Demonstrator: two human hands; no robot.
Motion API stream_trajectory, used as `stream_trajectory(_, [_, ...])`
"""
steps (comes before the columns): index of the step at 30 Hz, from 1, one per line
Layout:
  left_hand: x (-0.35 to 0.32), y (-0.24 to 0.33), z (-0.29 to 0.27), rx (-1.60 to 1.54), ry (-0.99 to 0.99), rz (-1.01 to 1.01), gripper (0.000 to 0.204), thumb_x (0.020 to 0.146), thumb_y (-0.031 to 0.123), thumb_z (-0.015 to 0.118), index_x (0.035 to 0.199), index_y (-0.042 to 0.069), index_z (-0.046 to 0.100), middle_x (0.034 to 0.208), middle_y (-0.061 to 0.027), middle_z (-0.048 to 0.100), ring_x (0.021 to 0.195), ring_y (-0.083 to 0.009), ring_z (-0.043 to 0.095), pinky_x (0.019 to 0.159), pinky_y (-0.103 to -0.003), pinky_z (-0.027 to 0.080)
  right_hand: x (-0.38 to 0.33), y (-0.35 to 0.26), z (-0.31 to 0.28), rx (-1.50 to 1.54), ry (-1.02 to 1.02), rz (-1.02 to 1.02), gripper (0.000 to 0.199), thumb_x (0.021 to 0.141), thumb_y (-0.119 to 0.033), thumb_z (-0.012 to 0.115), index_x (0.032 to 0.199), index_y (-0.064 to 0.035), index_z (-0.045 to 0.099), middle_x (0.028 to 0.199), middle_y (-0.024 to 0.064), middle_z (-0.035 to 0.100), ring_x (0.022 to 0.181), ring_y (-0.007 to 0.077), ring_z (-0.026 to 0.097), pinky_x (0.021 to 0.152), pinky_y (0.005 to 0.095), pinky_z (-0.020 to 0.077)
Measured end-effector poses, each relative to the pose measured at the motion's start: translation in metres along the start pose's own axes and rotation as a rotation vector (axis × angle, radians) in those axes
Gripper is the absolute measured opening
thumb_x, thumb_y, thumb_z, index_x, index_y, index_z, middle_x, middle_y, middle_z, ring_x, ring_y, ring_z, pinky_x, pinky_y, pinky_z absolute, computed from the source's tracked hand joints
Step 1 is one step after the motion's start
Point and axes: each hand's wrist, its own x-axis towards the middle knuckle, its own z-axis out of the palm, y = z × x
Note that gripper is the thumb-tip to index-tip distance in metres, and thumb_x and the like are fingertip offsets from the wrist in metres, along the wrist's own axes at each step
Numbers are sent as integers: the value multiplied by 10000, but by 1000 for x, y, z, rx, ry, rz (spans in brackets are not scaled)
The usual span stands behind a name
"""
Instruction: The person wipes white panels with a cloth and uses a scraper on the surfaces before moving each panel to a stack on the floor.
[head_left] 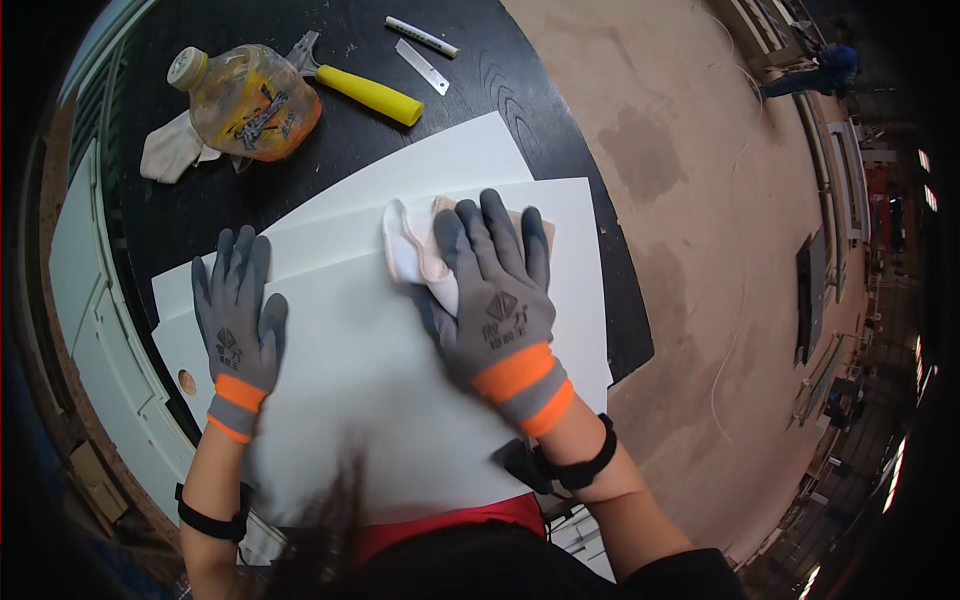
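Both of my hands wear grey gloves with orange cuffs. My left hand (238, 310) lies flat on a white panel (350, 400), near its left edge, fingers stretched out and holding nothing. Toward the panel's upper right, my right hand (500, 300) presses a white and beige cloth (405, 245) against the surface. Part of the cloth bunches out by the thumb and index finger, and the rest is hidden under the palm. Beneath this panel other white panels (440, 155) stick out at the far side. A small round hole (187, 381) shows near the left edge.
On the dark table (520, 110) beyond the panels stand a plastic jug (250, 105) with orange contents, a yellow-handled scraper (370, 95), a blade (422, 67), a white marker (422, 37) and a crumpled cloth (172, 150). A person (825, 68) is far off at the upper right.
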Motion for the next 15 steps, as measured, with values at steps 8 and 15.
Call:
stream_trajectory(8, [-6, -4, -1, -41, -25, -28, 678, 831, 182, 515, 1474, 53, 345, 1557, -100, 303, 1474, -288, 187, 1206, -507, 39, -36, -15, -9, 45, -151, 8, 702, 787, -327, 675, 1374, -15, 451, 1398, 181, 472, 1413, 338, 311, 1162, 556, 160])
stream_trajectory(15, [-4, -4, 0, -27, -2, -6, 579, 998, 408, 323, 1464, 71, 387, 1535, -124, 347, 1460, -297, 231, 1194, -502, 55, -20, -31, 4, -4, -135, 38, 652, 888, -382, 553, 1399, 6, 437, 1438, 200, 429, 1437, 353, 248, 1170, 543, 130])
